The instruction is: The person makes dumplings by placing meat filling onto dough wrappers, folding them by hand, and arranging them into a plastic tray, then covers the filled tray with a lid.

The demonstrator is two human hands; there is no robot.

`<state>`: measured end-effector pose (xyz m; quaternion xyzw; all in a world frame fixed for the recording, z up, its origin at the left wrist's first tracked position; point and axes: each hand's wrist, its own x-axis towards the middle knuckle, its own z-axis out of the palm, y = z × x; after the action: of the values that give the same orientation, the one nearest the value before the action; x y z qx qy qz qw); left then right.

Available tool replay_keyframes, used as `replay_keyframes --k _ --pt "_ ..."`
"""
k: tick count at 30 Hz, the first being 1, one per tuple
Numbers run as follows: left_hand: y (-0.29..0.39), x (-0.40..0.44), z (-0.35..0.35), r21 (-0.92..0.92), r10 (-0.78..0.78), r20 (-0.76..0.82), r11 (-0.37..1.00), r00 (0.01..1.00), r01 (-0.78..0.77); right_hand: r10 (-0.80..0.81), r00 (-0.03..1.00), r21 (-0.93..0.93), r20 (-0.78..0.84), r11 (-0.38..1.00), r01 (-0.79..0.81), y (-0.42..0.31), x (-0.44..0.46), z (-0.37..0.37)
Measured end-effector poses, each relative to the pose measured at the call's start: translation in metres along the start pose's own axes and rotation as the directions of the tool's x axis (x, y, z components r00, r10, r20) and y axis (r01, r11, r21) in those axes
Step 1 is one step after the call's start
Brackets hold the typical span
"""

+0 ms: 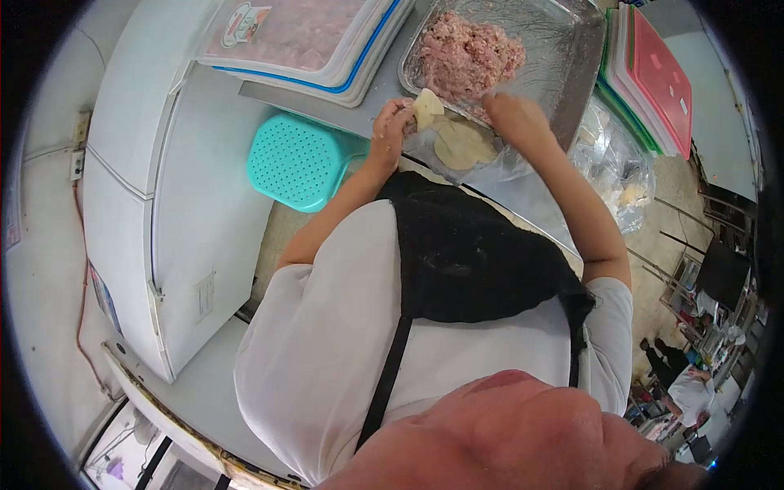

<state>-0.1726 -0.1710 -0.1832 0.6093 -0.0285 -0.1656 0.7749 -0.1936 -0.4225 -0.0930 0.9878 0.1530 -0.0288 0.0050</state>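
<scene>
My left hand [392, 129] holds a pale round dough wrapper [428, 109] up on its fingers, near the tray's front edge. My right hand [519, 121] is closed, its fingertips over the edge of the tray beside the meat; whatever is in it is blurred and I cannot make it out. A mound of pink minced meat [464, 57] sits in the left part of the metal tray [563, 49]. Between my hands, more flat dough wrappers [465, 147] lie on clear plastic at the front of the metal table.
Lidded plastic tubs [286, 41] stand at the back left. A turquoise stool [296, 163] is below them, beside a white fridge [204, 180]. Coloured boards or trays [657, 82] and a clear plastic bag [612, 163] are to the right. Another person [690, 396] is far off at lower right.
</scene>
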Motion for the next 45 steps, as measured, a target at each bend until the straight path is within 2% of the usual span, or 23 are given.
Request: replay_keyframes --k 3,4,5,6,7,9,11,12,15,17,21,24,27,28,30,32,33,36,39,42,43,44,45 --pt "0.033 -0.004 0.016 -0.438 -0.189 0.049 0.879 0.981 0.191 -0.015 0.999 -0.008 0.044 1.0 0.016 -0.012 -0.013 -0.033" --pt "0.034 -0.009 0.016 -0.108 -0.043 0.097 0.993 0.994 0.054 -0.006 0.996 -0.036 0.085 0.999 0.009 -0.01 -0.014 -0.043" --pt "0.035 -0.012 0.015 0.223 0.075 0.192 0.968 0.979 -0.118 0.006 0.992 -0.063 0.125 0.998 0.002 -0.007 -0.014 -0.051" --pt "0.036 -0.012 0.015 0.507 0.154 0.317 0.806 0.936 -0.304 0.0 0.995 -0.081 0.104 0.997 0.009 0.0 -0.011 -0.059" --pt "0.034 -0.01 0.017 0.544 0.259 0.431 0.69 0.864 -0.478 -0.007 0.996 -0.098 0.085 0.995 0.016 0.009 -0.007 -0.065" --pt "0.027 -0.005 0.023 0.525 0.387 0.659 0.378 0.645 -0.762 0.024 0.999 -0.117 0.023 0.993 -0.021 0.016 0.002 -0.065" --pt "0.023 0.002 0.023 0.558 0.259 0.656 0.466 0.709 -0.687 0.105 0.993 -0.118 -0.06 0.987 -0.112 0.016 0.01 -0.058" --pt "0.02 0.007 0.024 0.572 0.192 0.655 0.506 0.731 -0.646 0.083 0.995 -0.118 -0.047 0.989 -0.088 0.011 0.008 -0.049" --pt "-0.002 0.031 0.015 0.652 0.469 0.612 0.156 0.637 -0.742 0.04 0.999 -0.102 -0.03 0.994 -0.043 -0.009 -0.007 -0.028" --pt "-0.002 0.032 0.014 0.676 0.435 0.602 0.168 0.669 -0.717 0.031 0.998 -0.067 -0.051 0.997 -0.034 -0.02 -0.021 -0.03" --pt "0.003 0.03 0.013 0.719 0.415 0.574 0.158 0.706 -0.677 0.01 0.991 -0.133 0.135 0.991 0.008 -0.006 -0.02 -0.081" --pt "0.027 0.022 0.017 0.716 0.39 0.554 0.228 0.735 -0.66 0.081 0.995 -0.103 -0.055 0.991 -0.086 0.011 0.003 -0.076" --pt "0.038 0.011 0.016 0.679 0.342 0.565 0.325 0.751 -0.658 0.098 0.995 -0.019 0.022 0.995 -0.097 -0.002 0.012 -0.036" --pt "0.045 0.007 0.018 0.653 0.335 0.555 0.393 0.762 -0.648 -0.058 0.998 0.027 -0.015 0.998 0.058 -0.003 0.003 -0.003" --pt "0.056 0.003 0.023 0.592 0.323 0.527 0.525 0.786 -0.612 -0.027 1.0 -0.022 0.015 0.999 0.027 -0.008 -0.008 -0.019" --pt "0.054 0.009 0.025 0.528 0.343 0.612 0.494 0.712 -0.691 0.055 0.992 -0.073 0.118 0.996 -0.047 -0.003 -0.008 -0.054" --pt "0.052 0.01 0.025 0.494 0.35 0.652 0.477 0.673 -0.727 0.093 0.991 -0.081 0.099 0.993 -0.085 0.004 -0.006 -0.057" --pt "0.048 0.01 0.03 0.537 0.257 0.638 0.528 0.726 -0.658 0.184 0.983 -0.061 0.023 0.981 -0.183 0.04 0.009 -0.042" --pt "0.056 0.017 0.035 0.542 0.25 0.614 0.556 0.749 -0.63 0.174 0.985 -0.082 -0.011 0.981 -0.174 0.043 0.016 -0.02" --pt "0.071 0.026 0.031 0.43 0.065 0.443 0.86 0.894 -0.276 0.115 0.993 -0.085 0.0 0.99 -0.114 0.023 0.002 -0.016" --pt "0.073 0.032 0.026 0.225 0.014 0.374 0.969 0.927 -0.105 0.061 0.998 -0.096 0.014 0.994 -0.059 0.017 -0.005 -0.02" --pt "0.074 0.04 0.018 -0.008 -0.055 0.317 0.998 0.947 0.061 0.006 1.0 -0.109 0.028 0.994 -0.003 0.011 -0.014 -0.026" --pt "0.076 0.042 0.012 -0.25 -0.138 0.277 0.945 0.951 0.21 -0.049 0.998 -0.119 0.044 0.991 0.054 0.007 -0.02 -0.031"
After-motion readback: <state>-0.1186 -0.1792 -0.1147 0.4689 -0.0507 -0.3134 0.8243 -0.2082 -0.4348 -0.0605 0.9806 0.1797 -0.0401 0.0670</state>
